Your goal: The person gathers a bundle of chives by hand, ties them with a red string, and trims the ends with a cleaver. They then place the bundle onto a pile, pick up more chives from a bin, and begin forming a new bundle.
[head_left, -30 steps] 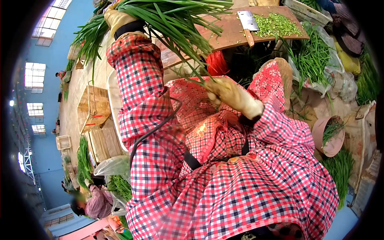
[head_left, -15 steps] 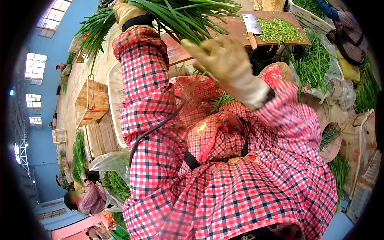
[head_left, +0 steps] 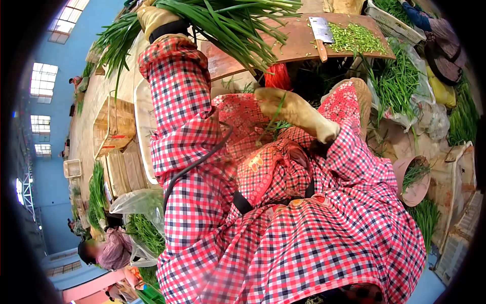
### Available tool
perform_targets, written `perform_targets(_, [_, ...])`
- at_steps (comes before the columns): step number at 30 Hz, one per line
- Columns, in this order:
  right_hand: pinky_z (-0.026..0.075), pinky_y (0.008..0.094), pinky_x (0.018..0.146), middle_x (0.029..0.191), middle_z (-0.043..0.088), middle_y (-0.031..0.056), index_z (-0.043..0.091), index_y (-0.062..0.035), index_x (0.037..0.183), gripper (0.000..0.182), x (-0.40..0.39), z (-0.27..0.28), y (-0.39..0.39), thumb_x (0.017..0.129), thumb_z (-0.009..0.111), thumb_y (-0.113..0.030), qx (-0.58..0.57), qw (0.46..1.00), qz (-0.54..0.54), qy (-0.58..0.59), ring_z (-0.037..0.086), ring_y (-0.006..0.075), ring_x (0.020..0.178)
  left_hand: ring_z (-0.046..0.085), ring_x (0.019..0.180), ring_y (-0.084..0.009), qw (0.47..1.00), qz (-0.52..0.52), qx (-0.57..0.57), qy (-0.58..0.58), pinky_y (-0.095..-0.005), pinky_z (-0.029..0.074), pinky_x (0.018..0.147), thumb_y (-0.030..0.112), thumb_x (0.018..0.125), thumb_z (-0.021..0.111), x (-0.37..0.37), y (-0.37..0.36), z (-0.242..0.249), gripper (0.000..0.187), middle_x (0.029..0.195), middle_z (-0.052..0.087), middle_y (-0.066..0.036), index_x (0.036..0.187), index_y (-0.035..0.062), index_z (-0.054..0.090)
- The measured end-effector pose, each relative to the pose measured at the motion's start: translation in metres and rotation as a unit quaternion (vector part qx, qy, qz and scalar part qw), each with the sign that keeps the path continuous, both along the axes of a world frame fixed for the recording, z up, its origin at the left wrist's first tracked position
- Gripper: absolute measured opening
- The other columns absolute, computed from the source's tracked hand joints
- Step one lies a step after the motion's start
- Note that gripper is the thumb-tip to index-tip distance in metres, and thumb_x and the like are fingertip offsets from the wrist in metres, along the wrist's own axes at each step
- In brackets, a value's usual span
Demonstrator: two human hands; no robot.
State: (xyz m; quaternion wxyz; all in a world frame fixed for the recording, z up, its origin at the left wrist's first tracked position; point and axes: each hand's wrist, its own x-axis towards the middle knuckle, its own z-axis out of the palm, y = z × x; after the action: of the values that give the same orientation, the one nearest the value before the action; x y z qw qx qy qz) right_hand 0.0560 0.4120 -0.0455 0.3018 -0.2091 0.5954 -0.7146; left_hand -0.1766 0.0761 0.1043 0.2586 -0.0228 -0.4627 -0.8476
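Observation:
Up at the top left, my left hand (head_left: pixel 158 21), in a tan glove, is closed round a bunch of garlic chives (head_left: pixel 223 25) whose long green leaves spread to both sides. My right hand (head_left: pixel 291 109), also gloved, is low over my lap, below the near edge of a wooden board (head_left: pixel 228 58). A loose green leaf (head_left: pixel 278 110) crosses that hand; its fingers are seen edge-on, so their grip is hidden. Just past its fingertips hangs a bundle of red twine (head_left: pixel 277 77) under the board.
A cleaver (head_left: pixel 321 34) and chopped green pieces (head_left: pixel 357 39) lie on the board. To the right are a plastic bag of chives (head_left: pixel 397 83), a pink bucket (head_left: pixel 412 180) and a person's sleeve (head_left: pixel 417 17). Leftward stand a crate (head_left: pixel 114 124) and another person (head_left: pixel 114 248).
My right hand has dropped from beside the chive bunch down toward my lap, bringing the red twine into view. My left hand has shifted slightly left and up, still holding the bunch.

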Motion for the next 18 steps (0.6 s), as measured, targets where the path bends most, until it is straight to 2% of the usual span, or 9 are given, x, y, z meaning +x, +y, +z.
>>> perform_targets(1, [0.049, 0.0321, 0.075, 0.118, 0.062, 0.013, 0.054, -0.0037, 0.13, 0.062, 0.002, 0.001, -0.017, 0.088, 0.065, -0.048, -0.132, 0.99, -0.03, -0.042, 0.062, 0.0186, 0.092, 0.058, 0.075, -0.0217, 1.0, 0.003, -0.007, -0.002, -0.0381, 0.049, 0.073, 0.028, 0.092, 0.05, -0.004, -0.001, -0.006, 0.023, 0.08, 0.062, -0.005, 0.084, 0.0068, 0.056])
perform_targets(3, [0.046, 0.0261, 0.064, 0.106, 0.064, 0.0083, 0.058, -0.0015, 0.125, 0.051, -0.001, 0.014, -0.034, 0.094, 0.058, -0.043, -0.219, 0.968, -0.057, -0.111, 0.059, 0.0125, 0.079, 0.058, 0.076, -0.0215, 1.0, 0.012, -0.028, -0.005, -0.0385, 0.049, 0.075, 0.028, 0.093, 0.05, -0.005, -0.011, -0.016, 0.023, 0.081, 0.063, -0.005, 0.084, 0.0063, 0.056])
perform_targets(9, [0.037, 0.0209, 0.049, 0.068, 0.056, -0.0025, 0.064, -0.0021, 0.099, 0.033, -0.003, 0.025, -0.001, 0.101, 0.047, -0.031, -0.085, 0.985, 0.081, -0.126, 0.049, 0.0065, 0.055, 0.059, 0.08, -0.0209, 0.987, 0.071, -0.14, 0.021, -0.0395, 0.048, 0.079, 0.027, 0.095, 0.051, 0.004, -0.06, -0.071, 0.024, 0.085, 0.063, -0.006, 0.087, 0.0049, 0.055])
perform_targets(10, [0.041, 0.022, 0.053, 0.073, 0.061, -0.0001, 0.064, -0.0024, 0.104, 0.026, -0.004, -0.009, 0.011, 0.097, 0.051, -0.025, -0.087, 0.992, 0.077, 0.056, 0.054, 0.0084, 0.061, 0.06, 0.079, -0.0212, 0.99, 0.085, -0.117, -0.001, -0.0391, 0.05, 0.077, 0.024, 0.092, 0.053, 0.02, -0.052, -0.071, 0.02, 0.085, 0.064, -0.007, 0.088, 0.0048, 0.056])
perform_targets(12, [0.05, 0.0243, 0.061, 0.083, 0.069, 0.0048, 0.063, -0.0032, 0.113, 0.024, -0.005, -0.076, 0.035, 0.091, 0.06, -0.013, -0.055, 0.906, -0.05, 0.417, 0.064, 0.0123, 0.075, 0.062, 0.076, -0.0217, 0.991, 0.107, -0.055, -0.05, -0.0382, 0.052, 0.072, 0.018, 0.088, 0.057, 0.065, -0.035, -0.07, 0.014, 0.084, 0.066, -0.008, 0.089, 0.0045, 0.057])
perform_targets(13, [0.052, 0.0254, 0.066, 0.09, 0.069, 0.0065, 0.065, -0.0029, 0.112, 0.025, -0.003, -0.042, 0.051, 0.091, 0.061, -0.016, 0.11, 0.973, 0.024, 0.203, 0.064, 0.0138, 0.075, 0.063, 0.075, -0.0219, 0.991, 0.114, -0.03, -0.065, -0.0378, 0.054, 0.07, 0.015, 0.085, 0.058, 0.082, -0.03, -0.071, 0.012, 0.084, 0.067, -0.009, 0.09, 0.0044, 0.058])
perform_targets(14, [0.053, 0.0265, 0.07, 0.097, 0.069, 0.0081, 0.066, -0.0027, 0.112, 0.027, 0.0, -0.006, 0.068, 0.091, 0.063, -0.02, 0.297, 0.951, 0.082, -0.003, 0.065, 0.0152, 0.076, 0.063, 0.073, -0.0222, 0.99, 0.112, 0.021, -0.078, -0.0372, 0.054, 0.069, 0.013, 0.085, 0.057, 0.093, -0.024, -0.073, 0.009, 0.083, 0.067, -0.01, 0.088, 0.004, 0.059])
perform_targets(16, [0.052, 0.0283, 0.076, 0.099, 0.07, 0.0082, 0.067, -0.0021, 0.11, 0.029, 0.009, 0.012, 0.057, 0.093, 0.061, -0.024, 0.181, 0.98, -0.049, 0.073, 0.065, 0.0165, 0.082, 0.063, 0.07, -0.0228, 0.983, 0.098, 0.119, -0.095, -0.0359, 0.055, 0.066, 0.007, 0.085, 0.054, 0.112, -0.012, -0.076, 0.007, 0.081, 0.067, -0.012, 0.086, 0.0033, 0.061])
perform_targets(18, [0.051, 0.0338, 0.086, 0.109, 0.068, 0.0141, 0.065, -0.0013, 0.113, 0.034, 0.006, 0.047, 0.034, 0.095, 0.059, -0.03, 0.15, 0.938, -0.121, 0.287, 0.065, 0.0255, 0.098, 0.063, 0.074, -0.0237, 0.976, 0.093, 0.167, -0.108, -0.0362, 0.055, 0.068, 0.007, 0.087, 0.051, 0.13, -0.006, -0.082, 0.011, 0.085, 0.067, -0.014, 0.087, 0.0013, 0.061])
